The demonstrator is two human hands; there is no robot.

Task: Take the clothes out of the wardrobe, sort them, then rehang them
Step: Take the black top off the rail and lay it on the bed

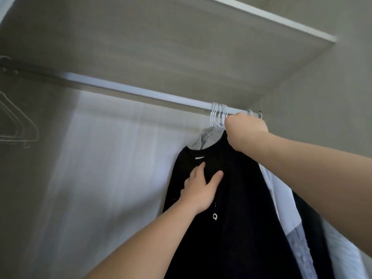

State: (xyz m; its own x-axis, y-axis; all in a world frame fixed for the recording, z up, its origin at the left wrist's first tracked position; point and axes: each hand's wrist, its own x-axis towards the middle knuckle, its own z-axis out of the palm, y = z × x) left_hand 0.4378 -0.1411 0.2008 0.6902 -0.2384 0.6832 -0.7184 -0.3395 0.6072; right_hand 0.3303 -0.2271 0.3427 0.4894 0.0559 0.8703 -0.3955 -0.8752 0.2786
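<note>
The rail (141, 91) runs under the shelf (261, 17), from 9 o'clock across to 3 o'clock. A long part of the rail is bare, so there is lots of room to slide things. Some empty hangers (18, 125) hang far off at the 9 o'clock edge. The clothes are all bunched at the 3 o'clock end, close to the side wall.

The black shirt (231, 198) hangs in front. A grey top (207, 135) peeks out behind its neck, and light clothes (281, 198) hang at its 3 o'clock side. The white hangers (218, 112) hook over the rail in a tight row.

The left hand (201, 186) reaches up and lies flat on the black shirt, fingers spread, holding nothing. The right hand (245, 129) is high at the rail, curled tight just under the hooks. Its fingers are hidden, so I cannot tell what it holds.
</note>
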